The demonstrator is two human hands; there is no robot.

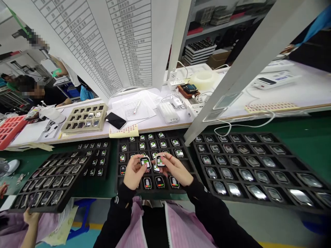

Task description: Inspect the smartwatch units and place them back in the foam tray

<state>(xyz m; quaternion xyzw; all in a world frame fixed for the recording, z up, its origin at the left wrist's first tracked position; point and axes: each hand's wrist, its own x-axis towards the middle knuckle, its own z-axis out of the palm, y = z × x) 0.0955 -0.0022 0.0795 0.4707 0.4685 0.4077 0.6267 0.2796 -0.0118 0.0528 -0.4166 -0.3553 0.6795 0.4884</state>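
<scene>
My left hand (133, 172) is closed on a smartwatch body (145, 163) without a strap, its thumb lying over the lit white-and-green screen. In my right hand (178, 169) is a second strapless smartwatch (160, 161), screen lit as well, with the thumb across its face. Both watches are held side by side, close together, above a black compartment tray (128, 186). Lit watches fill many of its slots, among them a watch (160, 182) with a red-and-green bar in the front row. My hands hide part of the tray's middle.
A black tray of watches (232, 172) lies on the right. At left, another person's hand (32, 217) holds a tilted watch tray (49, 182). Beyond, the shelf carries a phone (116, 120), a beige tray (84, 119), papers and a white charger (168, 112). A slanted white post (232, 65) stands right of centre.
</scene>
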